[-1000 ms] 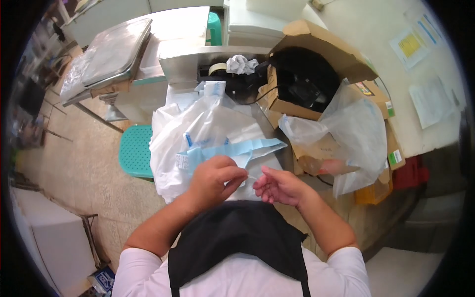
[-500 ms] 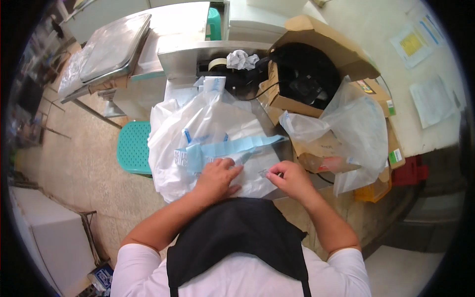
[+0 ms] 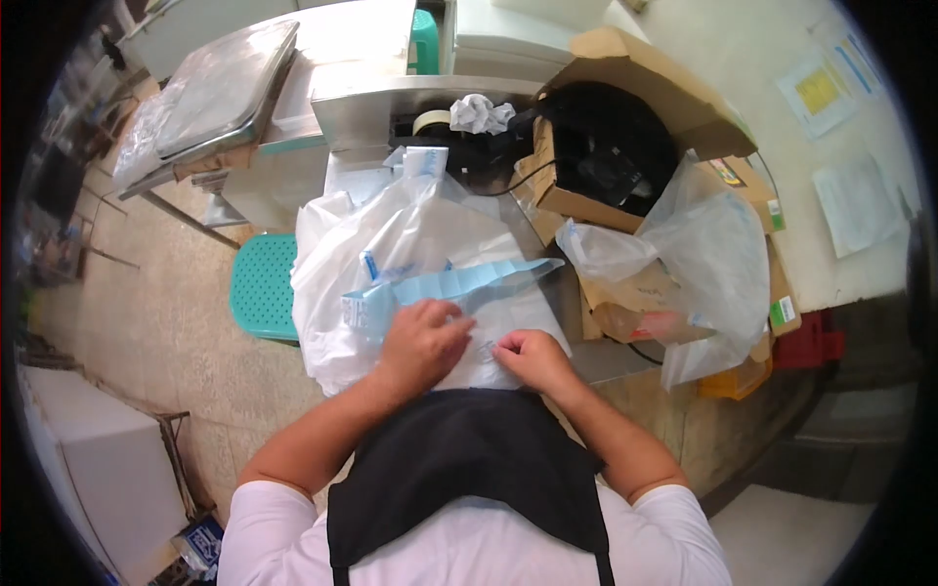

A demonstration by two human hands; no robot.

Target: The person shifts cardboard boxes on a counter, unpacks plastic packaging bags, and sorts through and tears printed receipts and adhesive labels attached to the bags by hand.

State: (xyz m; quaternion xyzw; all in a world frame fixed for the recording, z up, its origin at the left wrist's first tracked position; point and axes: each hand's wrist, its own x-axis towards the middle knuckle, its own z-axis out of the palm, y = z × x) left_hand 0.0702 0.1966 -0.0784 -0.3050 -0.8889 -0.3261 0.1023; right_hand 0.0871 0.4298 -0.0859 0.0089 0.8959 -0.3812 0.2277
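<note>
White plastic bags (image 3: pixel 391 234) lie in a pile in front of me, with a folded light-blue strip (image 3: pixel 454 282) across them. My left hand (image 3: pixel 427 344) hovers over the near part of the pile, just below the strip, fingers loosely bent and apart, with nothing visible in it. To its right, my right hand (image 3: pixel 529 357) is closed in a pinch at the pile's right near edge, by a small printed patch on the white plastic. What its fingertips hold is too small to make out.
A cardboard box (image 3: pixel 596 207) with black items stands at the back right, a clear plastic bag (image 3: pixel 708 259) beside it. Crumpled paper (image 3: pixel 481 114) and a tape roll (image 3: pixel 430 122) lie behind the pile. A green stool (image 3: pixel 264 286) stands left, below a metal tray (image 3: pixel 230 93).
My right hand first closed into a pinch, then moved left toward my left hand. My left hand went down onto the bags, then shifted slightly up. The blue strip now lies flatter.
</note>
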